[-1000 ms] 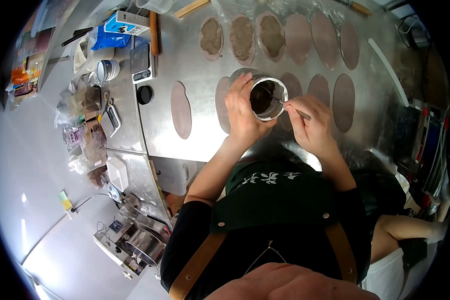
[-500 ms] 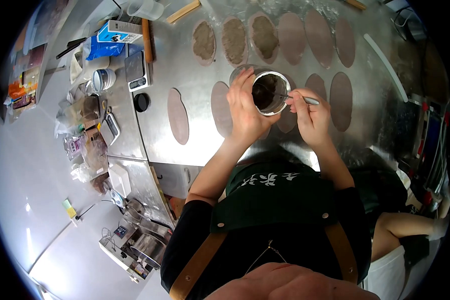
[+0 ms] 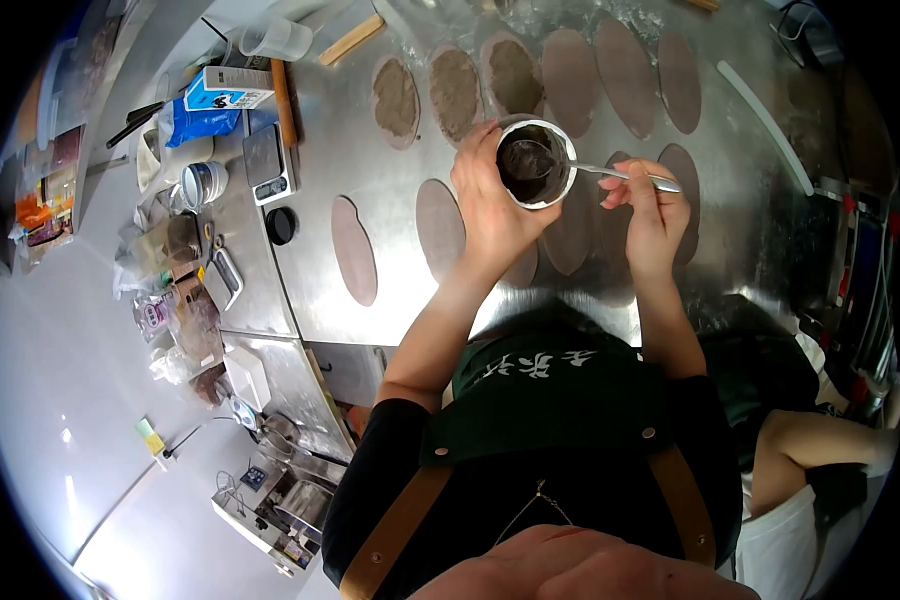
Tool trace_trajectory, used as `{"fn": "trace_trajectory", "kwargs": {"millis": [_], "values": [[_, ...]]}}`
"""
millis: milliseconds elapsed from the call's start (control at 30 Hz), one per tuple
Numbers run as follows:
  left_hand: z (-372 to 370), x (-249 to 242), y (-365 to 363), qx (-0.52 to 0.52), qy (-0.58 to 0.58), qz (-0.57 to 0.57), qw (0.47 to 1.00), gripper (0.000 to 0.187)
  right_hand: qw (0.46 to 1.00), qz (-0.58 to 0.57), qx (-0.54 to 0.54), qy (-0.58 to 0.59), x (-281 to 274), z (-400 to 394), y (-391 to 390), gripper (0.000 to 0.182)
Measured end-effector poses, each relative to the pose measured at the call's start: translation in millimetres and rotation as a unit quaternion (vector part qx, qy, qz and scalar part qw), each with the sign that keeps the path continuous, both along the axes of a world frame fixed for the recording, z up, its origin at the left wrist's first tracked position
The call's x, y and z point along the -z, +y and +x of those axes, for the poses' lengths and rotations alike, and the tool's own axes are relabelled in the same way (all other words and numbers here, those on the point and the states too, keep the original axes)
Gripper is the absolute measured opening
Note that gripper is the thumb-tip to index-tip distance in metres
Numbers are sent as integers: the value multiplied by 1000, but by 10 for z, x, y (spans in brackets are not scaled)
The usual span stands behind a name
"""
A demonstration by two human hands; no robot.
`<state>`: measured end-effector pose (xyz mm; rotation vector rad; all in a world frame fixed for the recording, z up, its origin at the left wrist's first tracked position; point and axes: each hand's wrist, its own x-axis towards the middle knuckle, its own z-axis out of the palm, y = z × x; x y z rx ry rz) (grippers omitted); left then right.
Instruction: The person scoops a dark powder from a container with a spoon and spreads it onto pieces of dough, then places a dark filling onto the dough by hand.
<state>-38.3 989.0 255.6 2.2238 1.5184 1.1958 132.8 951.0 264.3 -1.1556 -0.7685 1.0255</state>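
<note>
My left hand (image 3: 492, 205) is wrapped round a white-rimmed tub (image 3: 568, 190) with dark paste (image 3: 526, 165) inside. Between the fingers of my right hand (image 3: 653, 205) is the handle of a metal spoon (image 3: 610, 172), whose other end reaches into the tub. Flat oval dough pieces lie in two rows on the steel table. In the far row, some at the left, such as this one (image 3: 395, 100), bear a grey-brown spread, while those at the right, like this one (image 3: 626, 80), are bare. A bare oval (image 3: 440, 230) lies left of my left hand.
Left on the steel table (image 3: 320, 130) are a scale (image 3: 267, 165), a black lid (image 3: 281, 226), a wooden rolling pin (image 3: 285, 103) and a blue-white carton (image 3: 230, 88). A white strip (image 3: 765, 125) lies at the right. Another person's leg (image 3: 810, 440) shows at the lower right.
My right hand has moved right, drawing the spoon handle outward with its other end still in the tub. The tub has shifted slightly left and up, and the view has shifted a little.
</note>
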Motion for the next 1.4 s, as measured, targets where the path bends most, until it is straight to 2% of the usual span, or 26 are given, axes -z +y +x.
{"fn": "trace_trajectory", "kwargs": {"millis": [167, 200, 300, 333, 400, 533, 667, 733, 833, 933, 1033, 1233, 1333, 1400], "values": [[-15, 97, 154, -3, -21, -5, 1000, 94, 992, -27, 75, 102, -89, 154, 173, 19], [-37, 102, 168, -4, -35, -21, 999, 95, 993, -10, 55, 105, -64, 259, 214, 18], [-130, 77, 135, -26, -55, -68, 996, 95, 989, -11, 111, 98, 13, 430, 418, 19], [-165, 62, 108, -32, -55, -73, 995, 95, 986, -20, 147, 76, 77, 445, 517, 20], [-256, 47, 55, -35, -46, -65, 996, 95, 987, -43, 153, 31, 329, 502, 707, 21], [-381, 58, -136, -61, -64, -132, 987, 96, 983, -62, 160, -67, 952, 505, 1069, 24], [-486, 47, -255, -56, -46, -106, 992, 98, 969, -27, 145, -199, 1321, 389, 1277, 21], [-524, 35, -300, -61, -39, -103, 992, 98, 944, -30, 136, -299, 1450, 368, 1326, 16], [-576, 60, -338, -64, -38, -101, 992, 98, 863, 96, 137, -476, 1379, 340, 1343, 13], [-598, 69, -357, -66, -39, -98, 992, 99, 820, 135, 110, -546, 1294, 314, 1323, 9], [-606, 79, -367, -65, -42, -99, 992, 99, 795, 166, 90, -577, 1255, 299, 1308, 8], [-575, 64, -374, -63, -64, -111, 990, 97, 781, 185, 100, -588, 1222, 338, 1301, 7], [-562, 72, -342, -59, -57, -110, 991, 97, 793, 172, 124, -571, 1185, 395, 1274, 8], [-546, 78, -316, -58, -60, -118, 989, 97, 830, 135, 126, -527, 1103, 425, 1225, 10]]}}
